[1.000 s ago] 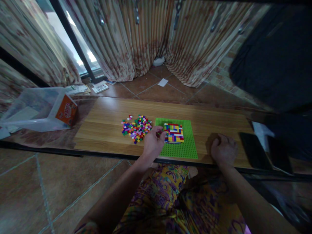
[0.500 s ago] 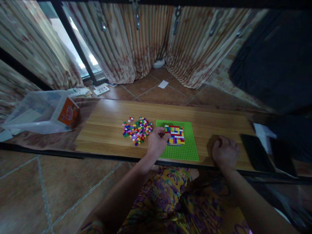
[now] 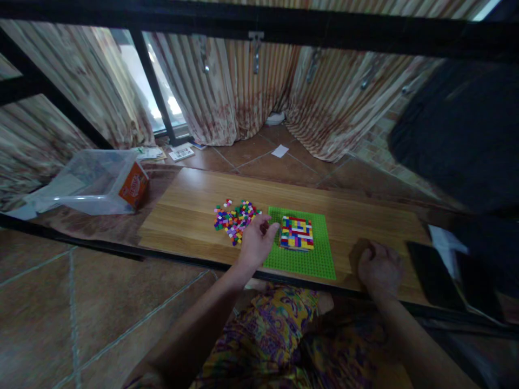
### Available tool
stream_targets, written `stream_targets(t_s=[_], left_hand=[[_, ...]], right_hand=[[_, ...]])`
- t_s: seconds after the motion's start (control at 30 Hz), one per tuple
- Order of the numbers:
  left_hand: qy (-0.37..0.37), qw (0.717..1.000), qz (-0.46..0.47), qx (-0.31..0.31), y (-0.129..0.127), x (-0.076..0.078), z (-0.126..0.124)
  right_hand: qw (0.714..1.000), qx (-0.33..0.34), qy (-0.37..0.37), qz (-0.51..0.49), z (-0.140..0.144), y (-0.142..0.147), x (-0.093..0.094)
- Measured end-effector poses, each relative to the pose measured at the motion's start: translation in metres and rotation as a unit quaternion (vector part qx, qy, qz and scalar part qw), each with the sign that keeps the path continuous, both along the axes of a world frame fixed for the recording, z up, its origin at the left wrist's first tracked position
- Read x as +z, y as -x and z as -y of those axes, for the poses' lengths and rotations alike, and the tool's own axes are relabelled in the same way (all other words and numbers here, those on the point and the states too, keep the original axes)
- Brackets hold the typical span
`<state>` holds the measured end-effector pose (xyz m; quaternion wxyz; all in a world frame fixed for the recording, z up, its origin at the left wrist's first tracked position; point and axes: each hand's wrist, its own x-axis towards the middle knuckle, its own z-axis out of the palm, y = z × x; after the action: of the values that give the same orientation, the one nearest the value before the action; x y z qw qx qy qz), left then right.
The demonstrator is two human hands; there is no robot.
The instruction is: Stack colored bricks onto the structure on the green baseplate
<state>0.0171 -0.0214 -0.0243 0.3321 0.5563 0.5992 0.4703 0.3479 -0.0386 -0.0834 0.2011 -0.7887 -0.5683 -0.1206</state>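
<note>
A green studded baseplate (image 3: 302, 265) lies on the wooden board, bearing a rectangular block of multicoloured toy bricks (image 3: 297, 234). My left hand (image 3: 256, 240) is over the baseplate's left edge, between the brick block and a pile of loose bricks (image 3: 235, 219). Its thumb and fingers are apart, and I see nothing held between them. To the right of the baseplate, my right hand (image 3: 380, 269) rests on the board, curled into a fist. The inside of that fist is hidden.
A clear plastic bin (image 3: 97, 181) with an orange label stands left of the wooden board (image 3: 182, 216). Dark flat objects (image 3: 433, 274) and white paper (image 3: 446, 240) lie at the right end. A black bar (image 3: 284, 46) crosses the view above.
My left hand has drawn back leftward from the brick block, and its thumb and fingers have parted. My right fist stays on the board. The whole view has shifted slightly.
</note>
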Motion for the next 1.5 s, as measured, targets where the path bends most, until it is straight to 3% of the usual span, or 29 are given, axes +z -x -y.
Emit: stream_targets(t_s=[0.1, 0.2, 0.43, 0.57, 0.7, 0.83, 1.0, 1.23, 1.5], left_hand=[[-0.024, 0.990, -0.141, 0.015, 0.031, 0.005, -0.002], [0.013, 0.960, -0.278, 0.013, 0.054, 0.006, -0.005], [0.017, 0.912, -0.406, -0.052, 0.062, 0.000, -0.008], [0.004, 0.933, -0.358, -0.039, 0.058, -0.001, -0.009], [-0.022, 0.982, -0.178, -0.061, 0.041, 0.000, -0.002], [-0.043, 0.992, -0.068, -0.100, 0.016, 0.000, 0.008], [-0.044, 0.992, -0.061, -0.104, -0.002, -0.005, 0.008], [-0.060, 0.992, -0.059, -0.097, -0.006, -0.014, 0.001], [-0.049, 0.993, -0.060, -0.092, -0.008, -0.011, -0.001]], right_hand=[[1.000, -0.002, -0.001, 0.006, -0.001, -0.001, -0.001], [1.000, -0.008, 0.000, 0.008, -0.001, 0.000, -0.001], [1.000, -0.015, -0.004, 0.005, 0.000, 0.003, 0.002], [1.000, -0.011, 0.000, -0.003, 0.000, 0.003, 0.003], [1.000, -0.007, -0.010, -0.009, 0.000, 0.003, 0.002], [1.000, -0.010, -0.011, -0.012, -0.001, 0.003, 0.001], [1.000, -0.006, -0.009, -0.012, -0.001, 0.002, 0.000], [1.000, -0.011, 0.000, -0.015, -0.001, 0.002, 0.000], [1.000, -0.020, 0.008, -0.016, -0.001, 0.006, 0.005]])
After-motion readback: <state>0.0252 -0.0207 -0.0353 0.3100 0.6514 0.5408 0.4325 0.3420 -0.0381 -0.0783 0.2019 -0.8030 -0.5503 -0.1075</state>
